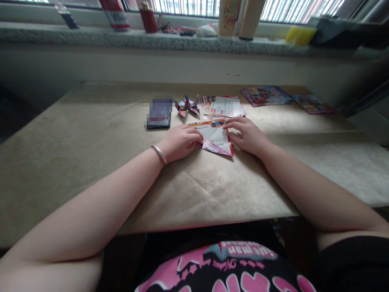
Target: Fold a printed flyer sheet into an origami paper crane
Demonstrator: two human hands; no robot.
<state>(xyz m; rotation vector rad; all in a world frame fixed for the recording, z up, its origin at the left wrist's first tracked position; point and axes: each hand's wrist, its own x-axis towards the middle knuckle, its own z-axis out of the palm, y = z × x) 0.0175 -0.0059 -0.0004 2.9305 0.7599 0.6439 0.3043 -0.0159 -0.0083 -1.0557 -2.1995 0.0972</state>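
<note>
A printed paper sheet [214,136] lies on the table in front of me, white with a red and orange border. Its near edge is folded up into a slanting pink flap. My left hand [180,142], with a silver bangle at the wrist, is closed on the sheet's left side, fingers curled over the fold. At the right edge, the bent fingers of my right hand [244,134] hold the paper, its fingertips on the upper right corner. Just beyond are two folded paper figures [187,106], colourful and pointed, standing close together.
A dark phone [160,113] lies left of the figures. More printed sheets [226,106] are behind my work, with a colourful stack [267,96] and another pile [314,104] farther right. Bottles and a yellow item [300,35] stand on the stone windowsill [182,42].
</note>
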